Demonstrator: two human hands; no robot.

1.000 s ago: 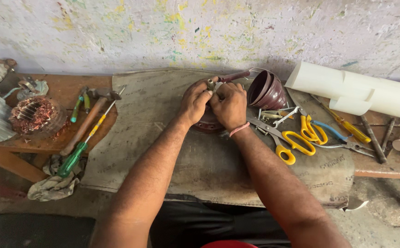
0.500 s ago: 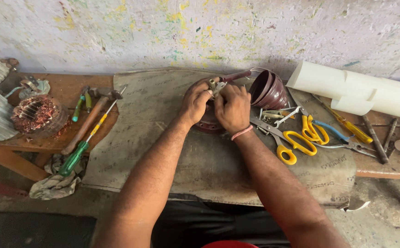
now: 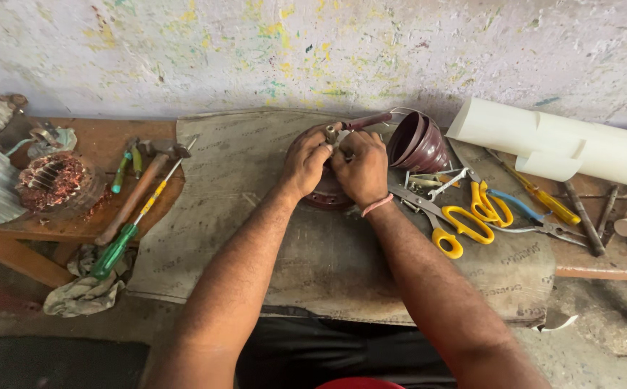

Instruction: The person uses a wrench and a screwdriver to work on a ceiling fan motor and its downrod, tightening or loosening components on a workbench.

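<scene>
Head view, as I watch from afar: both hands meet over a round dark-red motor housing (image 3: 325, 193) lying on a grey mat (image 3: 256, 180) at the middle of the workbench. My left hand (image 3: 306, 160) curls over its left rim, fingers bent and gripping. My right hand (image 3: 360, 167) is closed around a small part on top; I cannot tell what it pinches. Just right sits a maroon bowl-shaped cover (image 3: 418, 142), with yellow-handled scissors (image 3: 464, 220) near it. A green-handled screwdriver (image 3: 122, 241) lies well apart at left.
</scene>
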